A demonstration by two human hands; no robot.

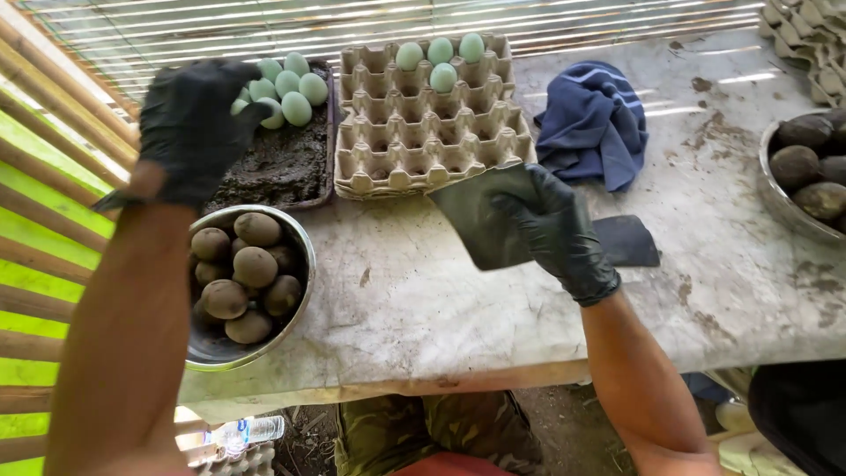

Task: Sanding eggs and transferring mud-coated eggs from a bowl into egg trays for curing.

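We counted four pale green eggs (441,58) set in the far cups of the grey cardboard egg tray (432,132), with most of its cups bare, so we judged the work to be at an early stage. A cluster of pale green eggs (295,88) lay on the dark tray of black mud (282,163), and mud-coated brown eggs (242,273) filled the steel bowl (291,322) just below our left hand (194,123). That black-gloved left hand was curled, fingers bent, directly against the near edge of the cluster on the mud; whether it actually gripped an egg we could not tell. Our right hand (551,229), also gloved in black, was closed on a flat dark sheet (471,220), pinching it just in front of the cardboard tray. Beyond that hand lay a crumpled navy cloth (595,119) on the stained pale counter (493,308); far off to its right sat a second bowl of coated eggs (806,172).
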